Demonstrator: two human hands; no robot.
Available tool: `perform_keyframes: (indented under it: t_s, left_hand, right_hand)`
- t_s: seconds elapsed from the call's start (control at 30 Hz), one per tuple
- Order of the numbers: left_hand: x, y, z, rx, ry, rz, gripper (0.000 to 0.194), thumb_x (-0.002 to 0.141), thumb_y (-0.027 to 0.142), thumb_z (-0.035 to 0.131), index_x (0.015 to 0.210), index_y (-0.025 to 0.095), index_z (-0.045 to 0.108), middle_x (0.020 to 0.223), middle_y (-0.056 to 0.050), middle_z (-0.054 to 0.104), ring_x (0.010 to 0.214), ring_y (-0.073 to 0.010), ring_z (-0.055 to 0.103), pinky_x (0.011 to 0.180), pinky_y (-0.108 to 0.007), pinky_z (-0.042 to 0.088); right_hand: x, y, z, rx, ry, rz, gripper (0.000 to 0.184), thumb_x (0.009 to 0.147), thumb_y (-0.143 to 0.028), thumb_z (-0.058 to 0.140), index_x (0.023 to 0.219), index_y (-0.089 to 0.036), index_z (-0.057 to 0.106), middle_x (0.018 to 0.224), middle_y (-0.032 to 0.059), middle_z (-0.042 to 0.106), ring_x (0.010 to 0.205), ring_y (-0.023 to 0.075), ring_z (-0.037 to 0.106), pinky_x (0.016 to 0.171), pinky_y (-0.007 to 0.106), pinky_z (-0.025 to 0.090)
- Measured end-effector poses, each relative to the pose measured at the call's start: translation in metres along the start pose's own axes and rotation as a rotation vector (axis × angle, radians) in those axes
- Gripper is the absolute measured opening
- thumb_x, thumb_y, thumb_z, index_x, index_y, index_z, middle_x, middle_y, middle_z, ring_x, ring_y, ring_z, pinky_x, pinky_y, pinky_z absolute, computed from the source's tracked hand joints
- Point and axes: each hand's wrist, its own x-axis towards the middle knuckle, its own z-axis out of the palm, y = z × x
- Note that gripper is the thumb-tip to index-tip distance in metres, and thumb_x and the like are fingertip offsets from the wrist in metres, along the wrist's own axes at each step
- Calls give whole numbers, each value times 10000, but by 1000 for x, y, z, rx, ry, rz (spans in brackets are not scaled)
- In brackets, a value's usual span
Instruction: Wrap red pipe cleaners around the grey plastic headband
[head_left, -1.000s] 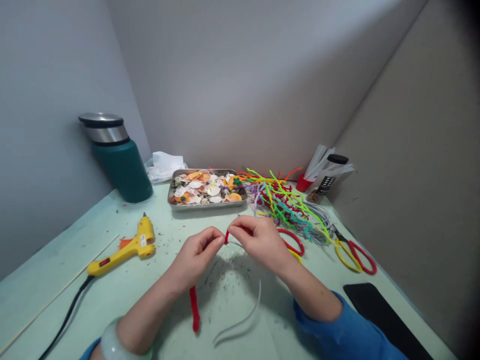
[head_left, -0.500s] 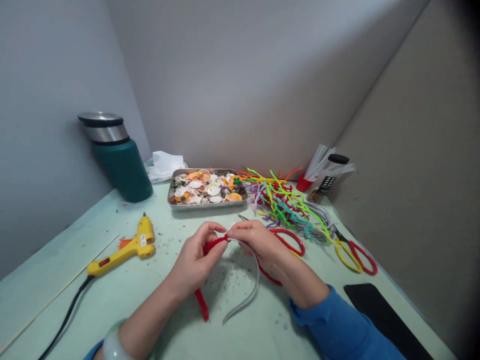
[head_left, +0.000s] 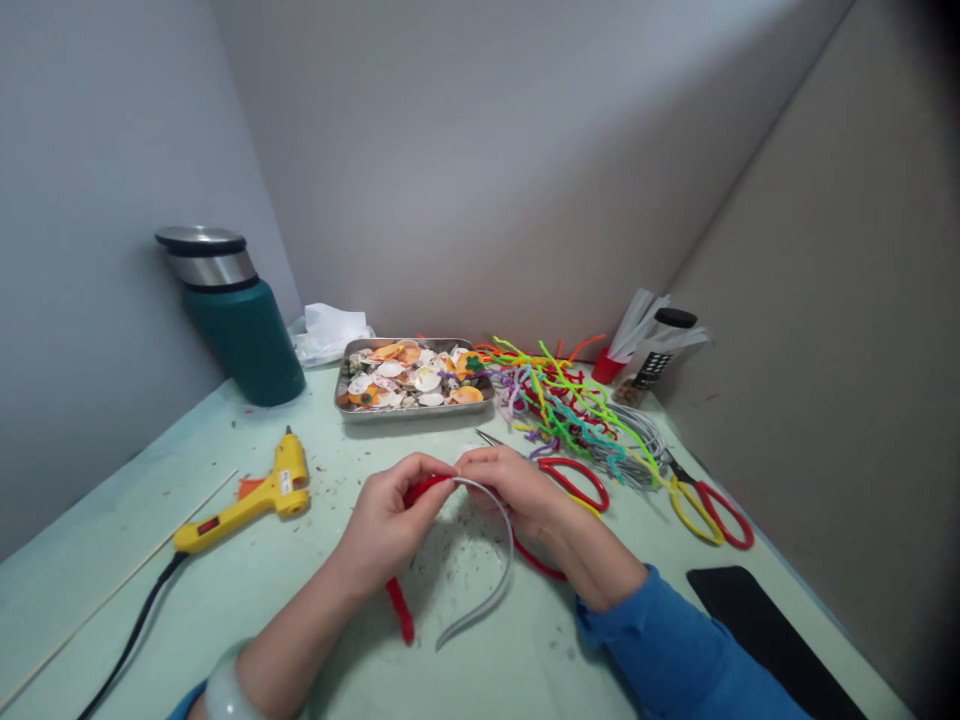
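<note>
Pinched between the fingers of my left hand (head_left: 390, 520) is a thin headband (head_left: 502, 570), held with its arch up. Its left part is wrapped in fuzzy red pipe cleaner (head_left: 399, 610), and the right part is bare grey. My right hand (head_left: 514, 490) is closed at the top of the arch, fingertips meeting those of my left, where the red wrap ends. What exactly its fingers grip is mostly covered, seemingly the pipe cleaner's end. Partly behind my right hand lie scissors (head_left: 574, 480) with red and yellow handles.
A yellow glue gun (head_left: 244, 510) and a thin stick (head_left: 120, 590) lie left. Behind stand a teal bottle (head_left: 244, 340) and a metal tray (head_left: 412, 416) of shells. Right are colourful pipe cleaners (head_left: 570, 400), more scissors (head_left: 709, 515), a black-lidded jar (head_left: 652, 360) and a black flat object (head_left: 765, 630).
Both hands stay near the top of the headband, with the fingertips shifting slightly. The headband's bare end has swung a little to the left.
</note>
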Motion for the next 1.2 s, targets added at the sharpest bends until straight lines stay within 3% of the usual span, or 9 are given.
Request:
perform_keyframes:
  t_s: [0.13,0.27,0.37,0.5,0.6,0.73,0.93,1.03,1.2]
  left_hand:
    - [5,-3,-1,-74,52,-57,221,739,361,652,829,160,666,720,-31,668,625,-141,557,548,-224,394]
    - [9,-5,-2,-229,112,-225,285,700,409,675,813,151,629,473,74,452,373,-58,317,367,-189,213]
    - [9,-4,-2,-386,75,-357,297,731,452,630,767,161,581,456,101,352,345,-35,189,338,-179,130]
    - [7,-3,-2,-431,17,-427,323,769,491,574,713,173,549,478,89,364,344,-37,175,324,-183,147]
    - [7,-6,-2,-302,3,-379,328,749,493,596,678,176,554,460,90,345,346,-47,207,329,-190,188]
    - [9,-11,-2,-61,36,-282,315,754,468,590,783,162,658,423,86,340,360,-68,246,363,-202,200]
    - [9,-16,-7,297,37,-24,326,836,436,506,835,187,716,727,-16,676,687,-169,561,624,-246,385]
    - [9,-17,-8,321,-1,-6,319,852,421,489,882,190,708,820,-26,711,767,-192,596,689,-261,401]
    - [9,-16,-8,315,-1,1,301,849,404,493,845,177,690,807,-32,707,764,-194,598,700,-268,402]
  right_hand:
    - [2,-1,-1,-374,183,-224,356,857,-375,491,590,-150,561,529,-32,448,525,94,390,519,234,275]
    - [0,-2,-2,-665,339,-495,316,878,-339,509,639,-158,607,674,2,566,716,132,494,652,243,337]
    - [-3,-2,2,-697,313,-521,237,855,-333,561,704,-170,645,706,0,624,704,125,519,635,229,349]
    - [-5,3,6,-690,334,-463,253,848,-343,564,674,-172,631,589,-30,585,553,95,461,531,219,315]
    - [-5,5,7,-701,359,-465,229,835,-315,577,666,-171,636,596,-26,603,559,95,479,535,217,321]
    - [-6,4,7,-728,377,-479,220,825,-294,583,651,-169,635,597,-21,615,567,96,495,542,216,318]
    - [-6,3,7,-763,411,-473,223,811,-298,592,634,-171,637,576,-20,604,555,96,482,535,217,306]
    - [-6,2,7,-749,398,-455,214,811,-287,586,643,-168,642,589,-15,619,563,98,501,540,216,315]
    - [-4,4,6,-708,379,-448,209,805,-280,583,642,-164,643,588,-15,621,554,95,509,538,209,328]
